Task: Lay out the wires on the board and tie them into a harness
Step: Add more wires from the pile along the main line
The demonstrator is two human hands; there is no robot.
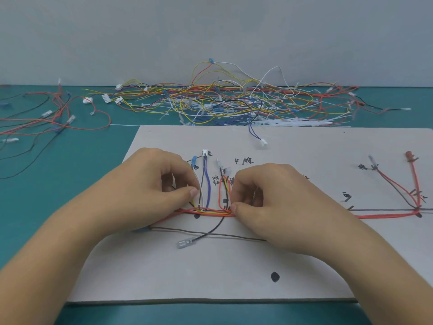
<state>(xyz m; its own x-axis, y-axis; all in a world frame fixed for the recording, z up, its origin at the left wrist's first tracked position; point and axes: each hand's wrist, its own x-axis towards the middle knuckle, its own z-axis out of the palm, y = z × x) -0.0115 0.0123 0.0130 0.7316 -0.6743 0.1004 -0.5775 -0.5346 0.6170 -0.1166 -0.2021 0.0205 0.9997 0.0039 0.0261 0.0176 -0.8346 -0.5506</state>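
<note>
A grey board (210,273) with black handwritten marks lies on the teal table. Along its middle runs a bundle of red, orange and yellow wires (210,211). White, black and blue branch wires (206,181) rise from it to small connectors, and a red wire loop (221,193) stands beside them. My left hand (145,184) pinches the white branch wire between thumb and curled fingers. At the bundle's right end, beside the red loop, my right hand (274,195) pinches the bundle. A black wire with a clear terminal (187,242) lies below the bundle.
A large tangle of loose coloured wires and white cable ties (234,102) lies behind the board against the wall. More red and black wires (54,118) spread at the left. Red and black wires (403,193) branch at the board's right end.
</note>
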